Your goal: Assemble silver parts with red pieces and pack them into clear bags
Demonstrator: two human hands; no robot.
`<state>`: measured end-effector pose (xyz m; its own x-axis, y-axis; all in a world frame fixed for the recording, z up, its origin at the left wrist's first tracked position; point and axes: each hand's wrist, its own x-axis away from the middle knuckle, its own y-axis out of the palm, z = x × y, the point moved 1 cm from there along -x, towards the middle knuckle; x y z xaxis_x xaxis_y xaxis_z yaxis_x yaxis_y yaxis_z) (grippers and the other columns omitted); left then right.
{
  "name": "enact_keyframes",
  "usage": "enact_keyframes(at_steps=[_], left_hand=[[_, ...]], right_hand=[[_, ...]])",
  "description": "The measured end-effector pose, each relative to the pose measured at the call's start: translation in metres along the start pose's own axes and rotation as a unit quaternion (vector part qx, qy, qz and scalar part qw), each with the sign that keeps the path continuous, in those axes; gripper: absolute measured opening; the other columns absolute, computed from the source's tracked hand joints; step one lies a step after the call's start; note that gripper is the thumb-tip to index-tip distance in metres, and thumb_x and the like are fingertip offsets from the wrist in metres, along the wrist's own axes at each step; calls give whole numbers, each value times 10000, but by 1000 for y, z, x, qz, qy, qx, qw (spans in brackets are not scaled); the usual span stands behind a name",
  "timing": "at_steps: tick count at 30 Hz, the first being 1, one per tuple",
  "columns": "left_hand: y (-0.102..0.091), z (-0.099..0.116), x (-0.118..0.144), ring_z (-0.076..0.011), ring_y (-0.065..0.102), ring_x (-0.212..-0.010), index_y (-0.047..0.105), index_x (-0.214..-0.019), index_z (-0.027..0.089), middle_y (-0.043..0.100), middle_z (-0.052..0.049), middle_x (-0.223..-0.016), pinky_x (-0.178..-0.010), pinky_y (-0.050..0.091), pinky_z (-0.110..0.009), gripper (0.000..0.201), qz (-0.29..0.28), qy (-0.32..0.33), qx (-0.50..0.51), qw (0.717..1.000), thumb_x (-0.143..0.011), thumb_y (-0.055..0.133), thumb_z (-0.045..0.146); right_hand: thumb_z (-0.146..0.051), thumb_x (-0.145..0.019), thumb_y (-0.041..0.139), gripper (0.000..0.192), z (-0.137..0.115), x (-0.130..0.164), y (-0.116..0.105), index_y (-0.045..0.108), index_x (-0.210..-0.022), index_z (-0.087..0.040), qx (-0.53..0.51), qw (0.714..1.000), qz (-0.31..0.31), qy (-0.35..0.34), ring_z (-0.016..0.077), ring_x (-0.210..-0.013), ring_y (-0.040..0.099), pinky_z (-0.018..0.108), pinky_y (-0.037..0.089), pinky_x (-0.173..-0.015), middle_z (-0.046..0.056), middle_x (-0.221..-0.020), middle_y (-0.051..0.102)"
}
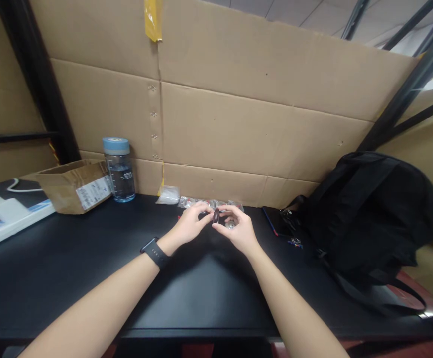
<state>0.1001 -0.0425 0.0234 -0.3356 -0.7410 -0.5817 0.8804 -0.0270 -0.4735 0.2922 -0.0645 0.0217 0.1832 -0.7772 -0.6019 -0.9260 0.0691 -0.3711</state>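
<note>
At the centre of the frame, above the black worktop (pixel 89 278), the left hand (pixel 190 226) and right hand (pixel 239 229) meet, fingertips pinched shut from either side on a small dark oval piece (pixel 216 216). It looks light, hard and smooth, likely slippery, so its narrow ends suit the grip best. Beyond lie clear packets (pixel 209 203); a bottle (pixel 119 170) stands farther left.

Black table carrying scattered belongings

The black table (pixel 89 268) is holding a torn cardboard box (pixel 72 185), a blue-capped water bottle (pixel 119 170), small clear plastic bags (pixel 186 200), a white power strip (pixel 9 221) at its left edge, and a black backpack (pixel 369 214) lying at its right end.
</note>
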Motion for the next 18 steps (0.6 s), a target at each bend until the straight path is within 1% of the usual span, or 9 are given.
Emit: enact_keyframes(at_steps=[4, 11, 15, 18], left_hand=[[5, 2, 1, -218, 607, -1056, 720, -938, 210, 657, -73, -1064, -996, 460, -371, 231, 11, 1, 5, 1000, -972, 545, 357], [5, 5, 2, -213, 596, -1059, 720, -936, 204, 638, -68, -1061, -1012, 454, -371, 203, 12, 10, 26, 1000, -964, 563, 328], [6, 5, 4, -211, 593, -1062, 712, -921, 206, 624, -66, -1072, -1013, 453, -372, 180, 11, 21, 2, 1000, -962, 557, 288], [6, 4, 5, -221, 584, -1082, 719, -954, 220, 619, -68, -1090, -1023, 448, -386, 158, 16, 34, -25, 999, -946, 569, 265]], right_hand=[[-378, -720, 853, 457, -5, 1, 1, 676, -1121, -250, -12, 1000, 4, -4, 240, -973, 703, 344, 550, -795, 79, -1132, 725], [-386, -728, 855, 412, -8, -1, -2, 686, -1077, -246, -21, 1000, 6, 0, 236, -975, 706, 332, 541, -782, 81, -1146, 728], [-410, -719, 855, 396, -7, -1, -2, 699, -1042, -242, -13, 1000, -2, 9, 237, -953, 712, 339, 540, -779, 79, -1098, 744], [-420, -715, 852, 411, -6, 0, -2, 694, -1049, -241, -21, 1000, 1, 19, 240, -956, 719, 346, 546, -791, 80, -1098, 748]])
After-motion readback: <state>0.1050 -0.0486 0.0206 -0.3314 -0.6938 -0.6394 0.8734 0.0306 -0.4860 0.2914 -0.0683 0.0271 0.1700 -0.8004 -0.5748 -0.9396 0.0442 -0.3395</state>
